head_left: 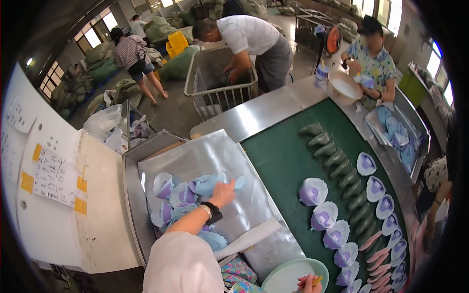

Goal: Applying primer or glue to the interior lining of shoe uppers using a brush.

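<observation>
My left hand (223, 194) reaches over a sloping metal tray (244, 215), its fingers closed on the edge of a pale blue curved piece (239, 183). Beside it on the tray lies a heap of purple and pale blue cupped pieces (183, 195), which look like shoe uppers. At the lower edge, my right hand (310, 284) grips a thin yellow handle (317, 281); its far end is hidden. That hand is at the rim of a pale green bowl (320, 266) with white liquid inside.
On the green conveyor belt (273, 151) stand rows of purple cupped pieces (325, 216), dark green curved pieces (337, 158) and pink ones (378, 261). Across it, a co-worker (373, 61) handles a purple piece over another bowl (343, 88). Another person bends into a wheeled cage (222, 78).
</observation>
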A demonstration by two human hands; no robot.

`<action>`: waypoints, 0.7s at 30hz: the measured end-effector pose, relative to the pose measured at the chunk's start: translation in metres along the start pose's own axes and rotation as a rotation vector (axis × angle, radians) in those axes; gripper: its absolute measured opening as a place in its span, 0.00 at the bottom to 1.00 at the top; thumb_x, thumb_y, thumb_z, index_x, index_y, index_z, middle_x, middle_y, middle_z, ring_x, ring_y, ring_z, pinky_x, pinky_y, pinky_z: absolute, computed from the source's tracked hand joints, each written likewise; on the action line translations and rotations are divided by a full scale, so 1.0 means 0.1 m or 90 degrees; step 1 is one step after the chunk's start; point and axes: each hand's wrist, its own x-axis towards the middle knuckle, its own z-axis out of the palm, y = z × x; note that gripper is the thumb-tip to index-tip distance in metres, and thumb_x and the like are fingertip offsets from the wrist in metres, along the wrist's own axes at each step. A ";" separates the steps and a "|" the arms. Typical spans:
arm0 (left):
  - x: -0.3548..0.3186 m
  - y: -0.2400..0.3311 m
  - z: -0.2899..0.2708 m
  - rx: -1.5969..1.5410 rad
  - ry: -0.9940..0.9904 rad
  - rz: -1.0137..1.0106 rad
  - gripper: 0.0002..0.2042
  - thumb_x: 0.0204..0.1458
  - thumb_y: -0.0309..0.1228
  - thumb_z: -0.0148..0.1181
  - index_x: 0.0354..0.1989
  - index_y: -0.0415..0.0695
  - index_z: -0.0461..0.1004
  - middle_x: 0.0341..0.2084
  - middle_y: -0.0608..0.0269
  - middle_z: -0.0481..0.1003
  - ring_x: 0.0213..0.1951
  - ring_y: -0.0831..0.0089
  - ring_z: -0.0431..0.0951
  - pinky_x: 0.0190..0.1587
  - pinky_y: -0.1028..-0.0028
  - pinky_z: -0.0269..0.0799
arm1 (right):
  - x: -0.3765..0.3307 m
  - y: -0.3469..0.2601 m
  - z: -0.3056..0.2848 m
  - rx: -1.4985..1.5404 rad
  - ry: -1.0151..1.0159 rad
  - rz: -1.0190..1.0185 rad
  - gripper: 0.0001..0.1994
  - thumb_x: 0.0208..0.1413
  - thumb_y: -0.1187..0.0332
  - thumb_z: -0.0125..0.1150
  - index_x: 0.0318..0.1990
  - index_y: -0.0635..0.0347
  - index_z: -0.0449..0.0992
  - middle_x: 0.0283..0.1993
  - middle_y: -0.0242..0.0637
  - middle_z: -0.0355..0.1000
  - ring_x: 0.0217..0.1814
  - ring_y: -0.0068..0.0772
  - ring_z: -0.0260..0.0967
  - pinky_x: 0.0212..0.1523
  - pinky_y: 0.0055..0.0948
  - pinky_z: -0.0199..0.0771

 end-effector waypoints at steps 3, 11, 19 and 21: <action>-0.39 0.50 -0.54 -0.446 0.027 -0.133 0.22 0.46 0.33 0.53 0.53 0.46 0.67 0.26 0.41 0.76 0.34 0.48 0.78 0.40 0.55 0.71 | -0.04 -0.11 0.10 -0.169 -0.042 -0.122 0.13 0.63 0.60 0.50 0.35 0.58 0.77 0.25 0.32 0.72 0.24 0.26 0.66 0.26 0.25 0.65; -1.23 1.96 -0.57 -0.911 0.022 0.055 0.22 0.44 0.32 0.54 0.49 0.36 0.70 0.38 0.50 0.77 0.38 0.61 0.78 0.41 0.65 0.73 | -0.08 -0.31 0.62 -0.375 -0.062 -0.576 0.15 0.47 0.70 0.65 0.44 0.61 0.73 0.48 0.45 0.68 0.47 0.53 0.64 0.44 0.42 0.67; -1.60 1.45 -1.44 -1.381 -0.476 0.219 0.30 0.60 0.41 0.49 0.69 0.52 0.47 0.62 0.61 0.57 0.58 0.70 0.64 0.55 0.71 0.64 | -0.27 -0.32 0.48 -0.303 -0.141 -0.464 0.16 0.46 0.72 0.67 0.43 0.63 0.73 0.40 0.47 0.71 0.42 0.50 0.67 0.42 0.38 0.69; -1.65 1.47 -1.41 -1.191 -0.376 0.406 0.36 0.56 0.28 0.51 0.71 0.55 0.41 0.65 0.61 0.52 0.62 0.68 0.60 0.60 0.70 0.60 | -0.32 -0.38 0.42 -0.219 -0.163 -0.355 0.16 0.47 0.72 0.68 0.43 0.64 0.74 0.38 0.46 0.73 0.38 0.44 0.70 0.41 0.34 0.69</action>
